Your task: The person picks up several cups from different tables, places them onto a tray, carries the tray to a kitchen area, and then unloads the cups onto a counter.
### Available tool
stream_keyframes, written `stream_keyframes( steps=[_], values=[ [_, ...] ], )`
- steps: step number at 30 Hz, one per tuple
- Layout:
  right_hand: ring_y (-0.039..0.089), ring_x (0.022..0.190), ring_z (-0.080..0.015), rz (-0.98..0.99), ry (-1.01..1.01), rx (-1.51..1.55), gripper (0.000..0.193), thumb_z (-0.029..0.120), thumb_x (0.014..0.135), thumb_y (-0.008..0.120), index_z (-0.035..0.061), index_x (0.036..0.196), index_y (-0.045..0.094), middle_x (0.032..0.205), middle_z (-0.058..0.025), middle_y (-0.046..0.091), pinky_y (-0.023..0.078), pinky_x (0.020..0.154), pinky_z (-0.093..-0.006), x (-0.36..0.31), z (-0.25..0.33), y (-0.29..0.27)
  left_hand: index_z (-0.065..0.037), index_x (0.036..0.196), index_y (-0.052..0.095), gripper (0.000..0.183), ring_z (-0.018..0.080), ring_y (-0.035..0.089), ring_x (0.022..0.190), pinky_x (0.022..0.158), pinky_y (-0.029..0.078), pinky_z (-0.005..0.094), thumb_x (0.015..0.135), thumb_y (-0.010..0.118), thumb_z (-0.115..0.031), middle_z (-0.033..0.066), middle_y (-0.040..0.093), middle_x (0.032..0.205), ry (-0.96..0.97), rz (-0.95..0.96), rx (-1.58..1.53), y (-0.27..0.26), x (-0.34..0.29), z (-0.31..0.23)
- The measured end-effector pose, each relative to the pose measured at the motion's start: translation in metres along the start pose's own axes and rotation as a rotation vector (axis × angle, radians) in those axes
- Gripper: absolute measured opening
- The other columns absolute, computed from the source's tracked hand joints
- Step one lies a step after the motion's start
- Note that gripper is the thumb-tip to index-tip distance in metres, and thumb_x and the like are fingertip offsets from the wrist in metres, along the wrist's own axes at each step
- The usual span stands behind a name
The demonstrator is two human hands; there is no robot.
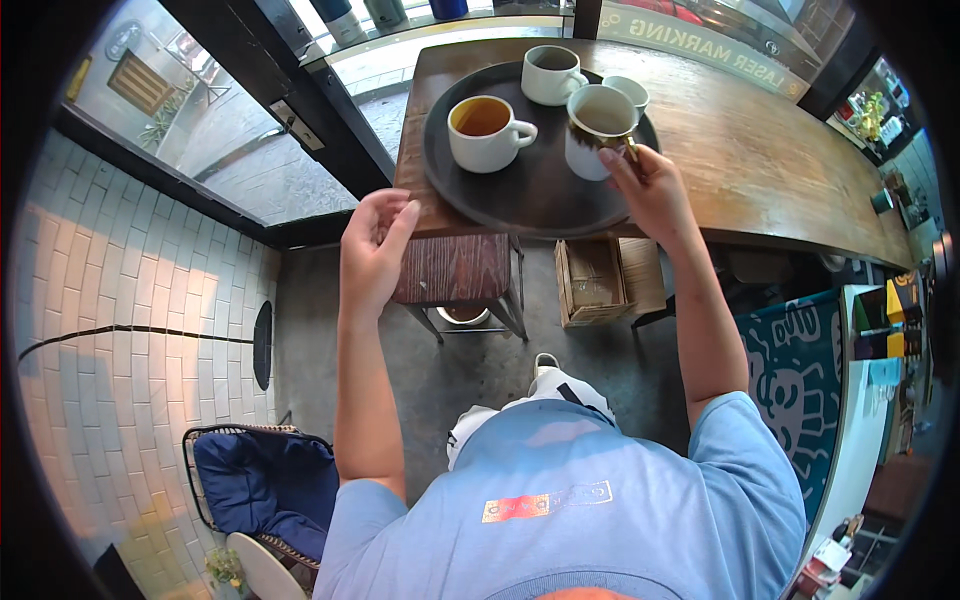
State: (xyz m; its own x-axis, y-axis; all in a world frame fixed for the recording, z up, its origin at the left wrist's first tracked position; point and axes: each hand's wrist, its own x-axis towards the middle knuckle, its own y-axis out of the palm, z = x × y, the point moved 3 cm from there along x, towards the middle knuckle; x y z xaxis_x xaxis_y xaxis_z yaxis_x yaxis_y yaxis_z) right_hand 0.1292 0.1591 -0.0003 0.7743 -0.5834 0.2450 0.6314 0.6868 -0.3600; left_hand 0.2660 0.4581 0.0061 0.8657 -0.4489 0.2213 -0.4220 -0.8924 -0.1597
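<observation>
A round dark tray (540, 205) rests on a wooden counter (740, 140). My right hand (652, 190) grips the gold handle of a white mug (588, 152) with a gold-brown band, at the tray's right side. I cannot tell whether its base touches the tray. To its left stands a white cup with a yellow inside (482, 150), its handle pointing right. Another white mug (548, 85) is behind, and a small white cup (636, 93) is partly hidden by the held mug. My left hand (378, 245) hovers empty by the counter's left corner, fingers loosely curled and thumb apart.
A dark wooden stool (458, 270) and an open cardboard box (593, 282) are below the counter's front edge. A black-framed glass door (290, 130) stands at the left. A chair with a navy cushion (262, 480) is at lower left, beside a white brick wall (160, 300).
</observation>
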Motion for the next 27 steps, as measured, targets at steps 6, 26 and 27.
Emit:
stream_keyframes(
  steps=[6,26,27],
  values=[
    [0.042,0.058,-0.0122,0.085,0.003,0.065,0.042,0.038,0.090,0.061,-0.0029,0.083,0.060,0.060,-0.0060,0.052,0.039,0.056,-0.0306,0.028,-0.023,0.013,-0.003,0.124,0.051,0.059,0.0221,0.057,0.100,0.089,0.044,0.0333,0.077,0.075,-0.029,0.0122,0.060,0.113,0.272,0.024,0.591,0.054,0.063,0.006],
    [0.044,0.063,-0.0127,-0.022,0.102,0.030,0.041,0.039,0.091,0.059,-0.0021,0.094,0.060,0.065,-0.0088,0.056,0.041,0.062,-0.0304,0.039,-0.021,0.027,-0.006,0.128,0.048,0.081,0.0297,0.052,0.118,0.103,0.031,0.0405,0.065,0.081,-0.044,0.0153,0.060,0.119,0.143,0.153,0.809,0.079,0.140,0.014],
    [0.044,0.063,-0.0127,-0.034,0.105,0.024,0.041,0.039,0.091,0.059,-0.0021,0.094,0.060,0.065,-0.0088,0.056,0.041,0.062,-0.0304,0.037,-0.020,0.027,-0.006,0.128,0.048,0.081,0.0297,0.052,0.118,0.103,0.031,0.0405,0.065,0.081,-0.044,0.0153,0.060,0.119,0.151,0.163,0.803,0.078,0.142,0.018]
  ],
)
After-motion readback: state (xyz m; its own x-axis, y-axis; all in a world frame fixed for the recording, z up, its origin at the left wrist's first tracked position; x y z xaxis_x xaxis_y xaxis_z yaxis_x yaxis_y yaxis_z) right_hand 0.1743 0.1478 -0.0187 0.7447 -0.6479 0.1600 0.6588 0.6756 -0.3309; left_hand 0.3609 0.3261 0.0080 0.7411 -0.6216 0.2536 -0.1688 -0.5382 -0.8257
